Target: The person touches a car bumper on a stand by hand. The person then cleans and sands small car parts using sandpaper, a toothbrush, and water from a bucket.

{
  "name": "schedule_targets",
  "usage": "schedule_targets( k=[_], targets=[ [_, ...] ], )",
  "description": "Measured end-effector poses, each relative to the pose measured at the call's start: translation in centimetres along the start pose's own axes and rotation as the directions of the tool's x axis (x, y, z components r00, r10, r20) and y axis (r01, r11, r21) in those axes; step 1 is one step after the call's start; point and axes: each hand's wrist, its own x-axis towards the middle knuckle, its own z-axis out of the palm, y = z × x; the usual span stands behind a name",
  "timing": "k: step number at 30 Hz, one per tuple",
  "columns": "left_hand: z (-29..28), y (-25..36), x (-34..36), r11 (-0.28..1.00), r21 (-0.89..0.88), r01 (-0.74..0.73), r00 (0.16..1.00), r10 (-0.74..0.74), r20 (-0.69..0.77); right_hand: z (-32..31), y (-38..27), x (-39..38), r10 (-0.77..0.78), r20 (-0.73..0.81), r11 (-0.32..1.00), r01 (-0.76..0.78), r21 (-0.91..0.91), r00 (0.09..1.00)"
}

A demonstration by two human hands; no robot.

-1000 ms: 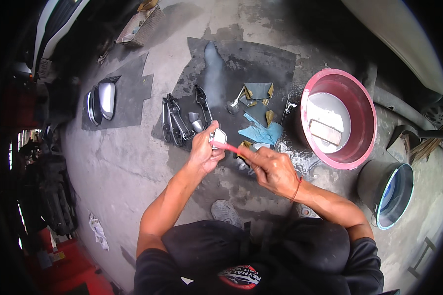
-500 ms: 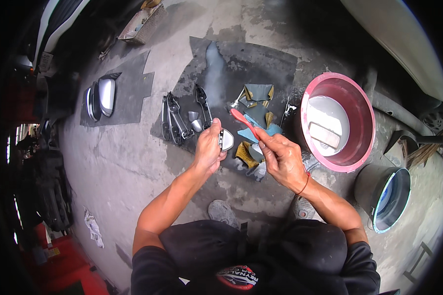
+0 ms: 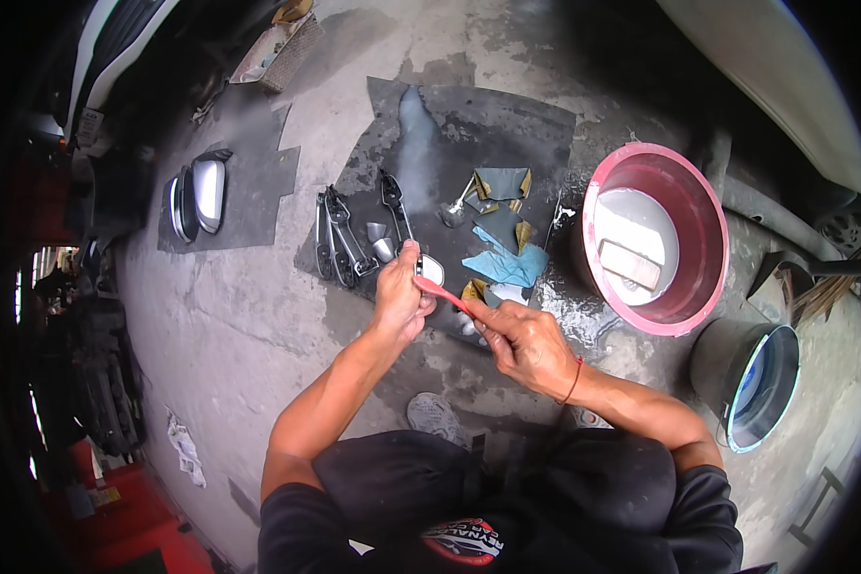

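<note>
My left hand [image 3: 398, 295] is closed around a small rounded part [image 3: 431, 270], pale on its face with a dark edge. In my right hand [image 3: 529, 346] is a slim red spoon-like tool [image 3: 444, 293], pinched by its handle. Its rounded head meets the lower edge of the part, next to my left fingers. Below both hands is a dark mat [image 3: 488, 120]. Long black-and-silver pieces like door handles [image 3: 342, 230] lie left of my left hand, beside small silver caps [image 3: 381, 243]. Folded sandpaper [image 3: 503, 182] and a blue cloth [image 3: 507, 265] lie beyond my right hand.
A pink basin [image 3: 708, 249] at the right holds whitish liquid and a pale block [image 3: 629, 265]. Nearer stands a dark bucket [image 3: 722, 368]. Silver mirror covers [image 3: 208, 196] rest on another mat to the left. A metal spoon-like tool [image 3: 452, 212] lies on the main mat.
My right hand has moved left and toward me, bringing the red tool's head down onto the part. The left hand keeps its hold, shifted slightly.
</note>
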Motion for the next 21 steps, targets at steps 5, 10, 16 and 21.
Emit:
schedule_targets(
  k=[5,10,16,21],
  targets=[
    [-0.3,0.1,0.5,0.996,-0.081,-0.038,0.999,0.038,-0.003,0.0,-0.6,0.4,-0.034,-0.005,0.999,0.033,-0.035,0.999],
    [0.4,0.4,-0.5,0.997,-0.078,-0.017,0.997,0.023,0.067,-0.1,-0.1,1.7,0.036,-0.113,0.999,-0.037,-0.01,0.993],
    [1.7,1.2,-1.1,0.999,-0.04,-0.002,0.993,0.006,0.116,-0.6,0.5,1.4,0.072,-0.152,0.997,-0.073,0.0,0.986],
    [0.2,5.8,1.0,0.936,-0.246,-0.252,0.954,0.283,0.102,-3.3,1.0,-1.0,-0.076,0.155,0.992,0.09,-0.085,0.985]
  ],
)
